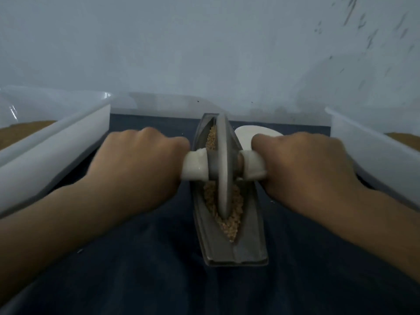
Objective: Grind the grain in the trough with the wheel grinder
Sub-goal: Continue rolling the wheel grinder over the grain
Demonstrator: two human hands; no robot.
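Two bare hands are gripping a wheel grinder (pixel 223 164) at a low work surface. The left hand (pixel 141 162) is curling its fingers tightly around the pale left handle (pixel 195 165), while the right hand (pixel 302 164) is wrapping the matching right handle (pixel 253 167) in the same closed fist. Between them the grey disc is standing upright on its edge inside the narrow, boat-shaped trough (pixel 247 242), which is lying lengthwise away from the person on a dark blue cloth (pixel 159 269). Tan grain (pixel 227 226) is filling the groove on both sides of the disc, heaping toward the near end (the far end is showing only a thin line of it). Flanking the scene, a translucent left tub (pixel 56 144) and a right tub (pixel 363 142) are each holding brown material. A white dish (pixel 245 133) is sitting just behind the right hand, partly hidden by it, against a pale wall (pixel 204 53).
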